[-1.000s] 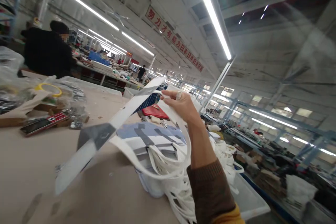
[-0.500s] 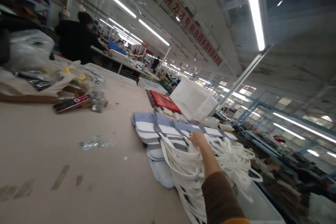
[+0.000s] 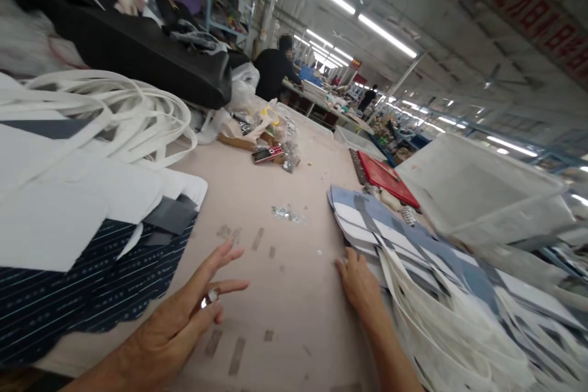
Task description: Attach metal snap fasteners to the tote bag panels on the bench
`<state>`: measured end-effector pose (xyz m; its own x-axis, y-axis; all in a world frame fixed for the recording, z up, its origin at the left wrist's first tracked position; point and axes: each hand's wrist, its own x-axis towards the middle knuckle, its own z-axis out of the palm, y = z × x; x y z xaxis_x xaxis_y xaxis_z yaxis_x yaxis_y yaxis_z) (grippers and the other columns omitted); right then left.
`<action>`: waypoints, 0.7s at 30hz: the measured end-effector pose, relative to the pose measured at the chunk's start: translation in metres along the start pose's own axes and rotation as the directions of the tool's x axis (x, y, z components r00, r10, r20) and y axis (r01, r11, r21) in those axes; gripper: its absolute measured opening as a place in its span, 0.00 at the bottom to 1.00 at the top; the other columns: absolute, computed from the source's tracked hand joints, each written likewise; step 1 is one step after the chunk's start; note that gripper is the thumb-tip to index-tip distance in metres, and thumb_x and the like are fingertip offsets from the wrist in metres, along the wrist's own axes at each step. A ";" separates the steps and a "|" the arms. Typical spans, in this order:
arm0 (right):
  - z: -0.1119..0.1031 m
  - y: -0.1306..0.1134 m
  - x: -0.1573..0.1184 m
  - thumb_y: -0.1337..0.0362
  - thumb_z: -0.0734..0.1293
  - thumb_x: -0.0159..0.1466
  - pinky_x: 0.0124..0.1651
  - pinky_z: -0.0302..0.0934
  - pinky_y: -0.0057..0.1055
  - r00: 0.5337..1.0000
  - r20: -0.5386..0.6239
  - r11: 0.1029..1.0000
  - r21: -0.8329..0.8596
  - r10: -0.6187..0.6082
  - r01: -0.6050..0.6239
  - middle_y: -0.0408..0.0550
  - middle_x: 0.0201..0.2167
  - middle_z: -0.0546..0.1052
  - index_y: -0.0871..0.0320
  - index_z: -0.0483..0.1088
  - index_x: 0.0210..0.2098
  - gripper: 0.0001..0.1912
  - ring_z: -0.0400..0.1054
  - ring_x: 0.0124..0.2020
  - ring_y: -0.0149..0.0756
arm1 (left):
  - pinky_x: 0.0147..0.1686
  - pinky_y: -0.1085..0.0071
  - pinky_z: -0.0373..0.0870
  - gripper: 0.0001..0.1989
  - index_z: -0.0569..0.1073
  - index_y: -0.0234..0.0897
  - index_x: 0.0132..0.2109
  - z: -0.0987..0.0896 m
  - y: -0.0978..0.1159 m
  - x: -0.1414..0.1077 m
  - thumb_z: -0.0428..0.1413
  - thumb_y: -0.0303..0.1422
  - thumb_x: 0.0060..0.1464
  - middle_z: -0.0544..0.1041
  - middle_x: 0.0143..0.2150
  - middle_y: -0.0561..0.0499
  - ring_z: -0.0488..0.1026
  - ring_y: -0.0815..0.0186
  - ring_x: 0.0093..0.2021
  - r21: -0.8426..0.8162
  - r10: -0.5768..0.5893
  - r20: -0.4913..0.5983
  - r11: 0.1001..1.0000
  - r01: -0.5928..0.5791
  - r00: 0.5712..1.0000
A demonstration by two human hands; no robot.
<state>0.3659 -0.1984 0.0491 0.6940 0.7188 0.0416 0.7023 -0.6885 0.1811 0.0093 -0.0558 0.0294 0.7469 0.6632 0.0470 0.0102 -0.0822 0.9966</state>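
My left hand (image 3: 184, 312) hovers over the table, palm turned inward, with its fingers stretched and apart. A small shiny silver thing (image 3: 210, 299) shows among its fingers; whether it is worn or loose I cannot tell. My right hand (image 3: 361, 285) is at the near left edge of a stack of blue and white fabric pieces (image 3: 356, 220), fingers slightly bent and thumb apart. No held thing shows in it, though the stack side is partly hidden. Long white straps (image 3: 427, 312) trail from the stack. On the left lie dark patterned fabric pieces (image 3: 119, 275) beneath white ones (image 3: 92, 196).
Small silver pieces (image 3: 285, 214) lie mid-table (image 3: 294, 294). Farther back are a red and black phone (image 3: 267, 154), yellow tape (image 3: 271, 115) and plastic bags. A red folder (image 3: 388, 177) and white bin (image 3: 482, 184) stand at the right. A person (image 3: 273, 73) is beyond.
The view has swung left, bringing the left-hand pile and my left hand into sight. My right hand has moved from atop the strapped stack to its left edge.
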 end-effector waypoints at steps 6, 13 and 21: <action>0.012 -0.005 0.002 0.66 0.64 0.72 0.50 0.71 0.47 0.971 -0.227 0.996 0.042 -0.072 0.083 0.69 0.48 0.81 0.67 0.74 0.57 0.18 0.79 0.49 0.58 | 0.55 0.74 0.79 0.32 0.48 0.77 0.75 -0.008 0.000 -0.001 0.50 0.40 0.73 0.49 0.83 0.59 0.69 0.54 0.71 -0.286 -0.050 0.048 0.956 0.062 0.998; -0.044 -0.132 -0.062 0.71 0.66 0.69 0.44 0.72 0.30 0.718 -0.470 0.267 0.707 -0.514 0.654 0.47 0.41 0.84 0.54 0.76 0.52 0.14 0.78 0.38 0.36 | 0.71 0.56 0.68 0.36 0.35 0.64 0.79 -0.005 -0.004 0.004 0.44 0.37 0.74 0.41 0.84 0.56 0.57 0.52 0.78 -0.102 -0.106 0.144 0.987 0.121 0.984; -0.044 -0.178 -0.082 0.76 0.64 0.63 0.41 0.68 0.27 0.602 -0.463 0.141 0.705 -0.650 0.695 0.47 0.33 0.83 0.57 0.78 0.47 0.17 0.75 0.33 0.35 | 0.75 0.55 0.50 0.36 0.36 0.51 0.80 -0.011 -0.022 -0.006 0.40 0.29 0.71 0.46 0.82 0.54 0.49 0.59 0.79 0.244 0.036 0.105 0.968 -0.061 0.994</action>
<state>0.1769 -0.1302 0.0565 -0.1119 0.9252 0.3627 0.6932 0.3342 -0.6386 -0.0027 -0.0498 0.0077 0.8127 0.5778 0.0753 0.1264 -0.3010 0.9452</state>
